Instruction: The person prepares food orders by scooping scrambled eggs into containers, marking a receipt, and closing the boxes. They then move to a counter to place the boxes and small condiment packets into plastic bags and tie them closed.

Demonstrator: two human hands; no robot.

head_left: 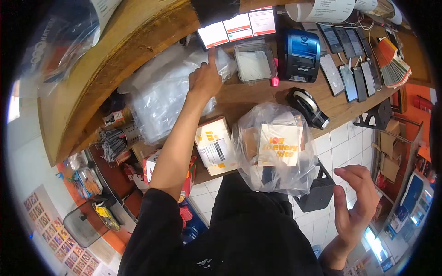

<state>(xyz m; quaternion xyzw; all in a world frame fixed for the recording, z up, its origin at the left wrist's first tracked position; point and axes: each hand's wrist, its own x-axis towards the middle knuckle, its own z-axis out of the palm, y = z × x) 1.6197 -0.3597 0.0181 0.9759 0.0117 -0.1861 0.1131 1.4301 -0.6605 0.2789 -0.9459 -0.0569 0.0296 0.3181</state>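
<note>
At the back of the counter, the outstretched index finger of my left hand (205, 82) points up at the lower edge of a lit tablet screen (238, 28), its other fingers loosely curled and holding nothing. A heap of clear plastic bags (159, 92) lies under and beside that forearm. My right hand (358, 200) is raised at the right, open, with thumb and fingers apart. Nearest to it is a clear plastic bag (244, 170) holding a cream box (282, 145) with orange lettering. Left of the bag stands a second cream box (216, 149) with a printed label.
A blue-topped printer (300, 57), a tape dispenser (311, 108) and a clear container (254, 64) stand on the wooden counter (338, 108). Several phones (348, 83) lie at the right beside orange-edged papers (391, 62). A dark stand (315, 193) is below the bag.
</note>
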